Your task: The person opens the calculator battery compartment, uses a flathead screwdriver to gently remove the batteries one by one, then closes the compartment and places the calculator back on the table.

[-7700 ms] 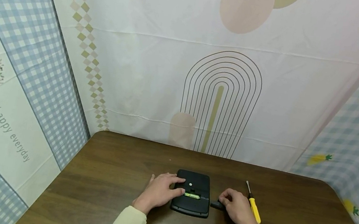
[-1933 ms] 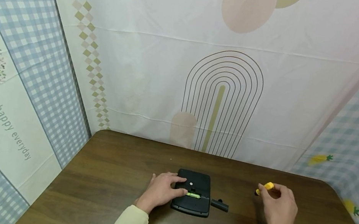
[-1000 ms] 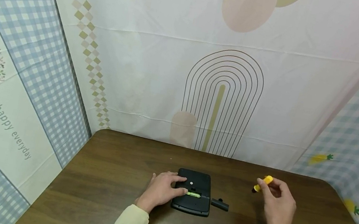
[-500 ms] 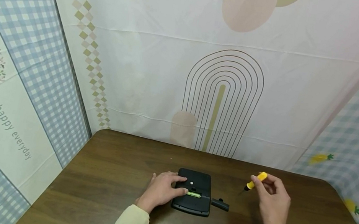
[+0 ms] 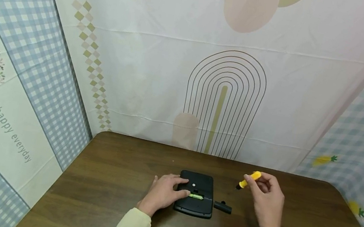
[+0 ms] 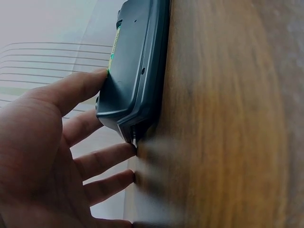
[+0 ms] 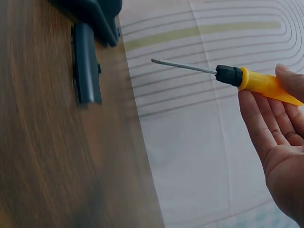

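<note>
A flat black device (image 5: 193,205), much like a calculator, lies back up on the table with a green battery (image 5: 196,196) in its uncovered slot. My left hand (image 5: 163,194) rests on its left side, fingers fairly straight. In the left wrist view the thumb touches the back face beside the battery (image 6: 114,47), and other fingertips reach down to the tabletop. My right hand (image 5: 268,201) pinches a yellow-handled screwdriver (image 5: 249,180) above the table. Its metal shaft (image 7: 183,65) points toward the device in the right wrist view, clear of it.
A narrow black battery cover (image 5: 222,207) lies just right of the device. The brown wooden table (image 5: 117,166) ends at a patterned cloth backdrop (image 5: 151,85).
The right hand has left the battery cover, picked the screwdriver up from the table and lately carried it leftward toward the device. The left hand stays in place.
</note>
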Motion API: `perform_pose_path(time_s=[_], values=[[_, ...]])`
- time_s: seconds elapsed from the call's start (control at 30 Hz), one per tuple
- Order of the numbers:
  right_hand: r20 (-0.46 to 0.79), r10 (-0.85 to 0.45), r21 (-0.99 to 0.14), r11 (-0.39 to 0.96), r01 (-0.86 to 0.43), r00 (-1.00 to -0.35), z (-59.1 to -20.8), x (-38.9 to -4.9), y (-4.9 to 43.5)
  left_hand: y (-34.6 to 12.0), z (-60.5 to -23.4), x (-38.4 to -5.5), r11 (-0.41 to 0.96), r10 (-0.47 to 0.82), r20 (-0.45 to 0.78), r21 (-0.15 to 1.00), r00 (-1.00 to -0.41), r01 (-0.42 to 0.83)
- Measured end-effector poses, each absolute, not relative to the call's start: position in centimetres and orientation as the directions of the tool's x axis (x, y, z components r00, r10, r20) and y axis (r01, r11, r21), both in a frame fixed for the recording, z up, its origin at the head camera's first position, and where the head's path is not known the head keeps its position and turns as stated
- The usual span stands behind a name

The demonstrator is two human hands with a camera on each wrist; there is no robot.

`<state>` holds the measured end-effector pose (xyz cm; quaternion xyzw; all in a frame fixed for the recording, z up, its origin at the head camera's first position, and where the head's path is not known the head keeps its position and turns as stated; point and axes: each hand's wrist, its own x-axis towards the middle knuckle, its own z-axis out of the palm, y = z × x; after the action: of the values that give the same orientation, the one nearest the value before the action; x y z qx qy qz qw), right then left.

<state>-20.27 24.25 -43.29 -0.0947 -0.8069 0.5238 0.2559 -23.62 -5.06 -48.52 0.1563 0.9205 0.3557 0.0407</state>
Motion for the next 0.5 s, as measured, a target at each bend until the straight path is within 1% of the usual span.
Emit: perform_pose_path(time_s=[0.2, 0.5], values=[[0.319, 0.350, -0.889, 0.434, -0.149, -0.881, -43.1, -20.2, 23.0, -5.0, -48.5, -23.7, 0.699, 0.311, 0.037, 0.669, -0.950, 0.255], [0.292, 0.295, -0.888, 0.436, -0.144, -0.910, -42.7, -20.2, 21.6, -5.1, -48.5, -23.6, 0.698, 0.315, 0.042, 0.666, -0.948, 0.261]])
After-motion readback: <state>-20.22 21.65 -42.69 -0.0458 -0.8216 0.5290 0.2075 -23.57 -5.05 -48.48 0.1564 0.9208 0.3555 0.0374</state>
